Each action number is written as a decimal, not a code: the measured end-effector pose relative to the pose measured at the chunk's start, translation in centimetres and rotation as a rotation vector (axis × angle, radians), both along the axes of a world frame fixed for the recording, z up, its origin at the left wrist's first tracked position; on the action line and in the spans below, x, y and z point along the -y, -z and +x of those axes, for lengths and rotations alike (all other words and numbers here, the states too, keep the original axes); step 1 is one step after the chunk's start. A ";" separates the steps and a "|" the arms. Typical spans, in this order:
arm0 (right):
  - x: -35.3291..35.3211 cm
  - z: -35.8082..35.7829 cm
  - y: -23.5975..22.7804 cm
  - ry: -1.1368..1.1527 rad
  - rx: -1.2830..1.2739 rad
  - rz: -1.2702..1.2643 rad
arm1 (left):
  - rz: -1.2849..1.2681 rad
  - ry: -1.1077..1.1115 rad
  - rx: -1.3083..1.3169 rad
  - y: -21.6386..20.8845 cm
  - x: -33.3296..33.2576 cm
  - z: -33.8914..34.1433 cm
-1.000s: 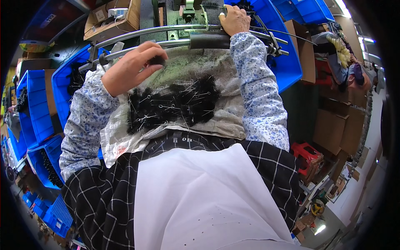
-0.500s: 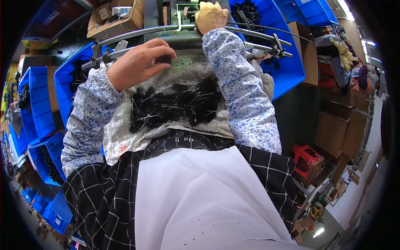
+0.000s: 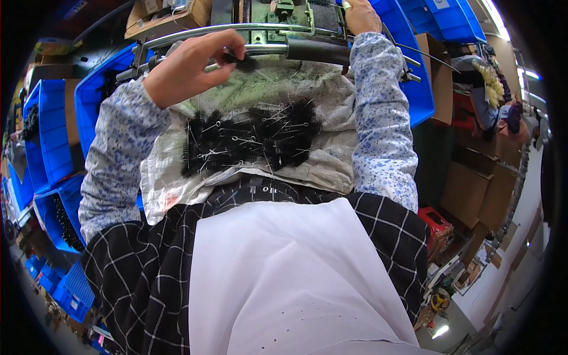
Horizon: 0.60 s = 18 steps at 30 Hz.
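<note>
One pale woven sheet (image 3: 334, 160) lies spread before you. At least one black brush (image 3: 245, 64), bristly with a thin wire stem, sits at three o'clock of your left hand (image 3: 192, 65), pinched in its fingers. The brush pile (image 3: 254, 142), too tangled to count, lies at five o'clock. Your right hand (image 3: 362, 18) is at one o'clock beside one machine (image 3: 284, 10); I cannot tell its grip.
</note>
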State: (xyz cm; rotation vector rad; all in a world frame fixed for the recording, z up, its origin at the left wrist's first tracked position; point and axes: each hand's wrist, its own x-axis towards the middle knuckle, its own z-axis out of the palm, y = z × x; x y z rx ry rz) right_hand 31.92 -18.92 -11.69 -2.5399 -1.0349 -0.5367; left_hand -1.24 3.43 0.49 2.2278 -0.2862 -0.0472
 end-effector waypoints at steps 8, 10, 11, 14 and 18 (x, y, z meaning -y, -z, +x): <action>3.8 -1.3 -7.3 0.242 0.138 0.018 | -0.034 -0.045 0.083 -0.1 1.6 1.2; 2.1 -6.5 -9.6 0.296 0.156 0.063 | -0.045 -0.088 0.112 0.7 2.3 1.9; 1.4 -8.4 -9.5 0.048 -0.064 0.071 | -0.050 -0.110 0.127 1.0 2.6 2.1; -1.0 -15.1 -9.9 -0.486 -0.872 0.007 | -0.055 -0.205 0.187 2.2 3.6 2.7; -2.4 -17.2 -10.0 -0.640 -1.090 0.101 | -0.177 -0.303 0.259 2.0 3.5 1.8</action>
